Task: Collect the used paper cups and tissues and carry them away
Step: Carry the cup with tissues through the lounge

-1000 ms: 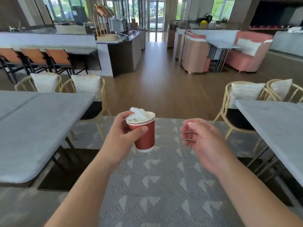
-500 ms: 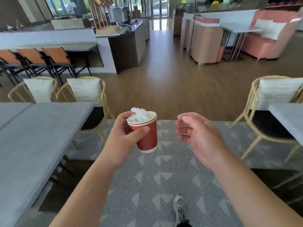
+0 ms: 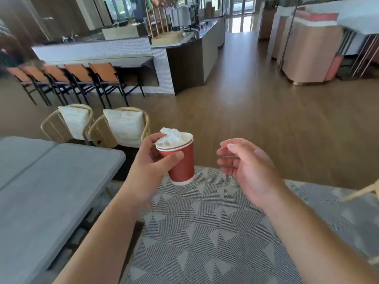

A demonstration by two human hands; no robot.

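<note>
My left hand (image 3: pixel 150 171) grips a stack of red paper cups (image 3: pixel 181 167) upright in the air, thumb across the front and fingers behind. Two white rims show at the top, one nested in the other. A crumpled white tissue (image 3: pixel 171 135) is stuffed in the top cup and sticks out above the rim. To the right of the cups my right hand (image 3: pixel 248 171) hangs in the air, apart from them, fingers loosely curled and holding nothing.
A grey table (image 3: pixel 51 191) runs along my left, with two rattan chairs (image 3: pixel 121 128) with white cushions behind it. A patterned grey rug (image 3: pixel 205 232) lies underfoot, wooden floor (image 3: pixel 256 119) beyond. A dark counter (image 3: pixel 190 60) and orange chairs (image 3: pixel 80 74) stand far left, a pink booth (image 3: pixel 307 50) far right.
I have moved forward and turned left: the right-hand table and chairs have left the view and the counter has come closer. Both hands hold their pose, cups still in the left.
</note>
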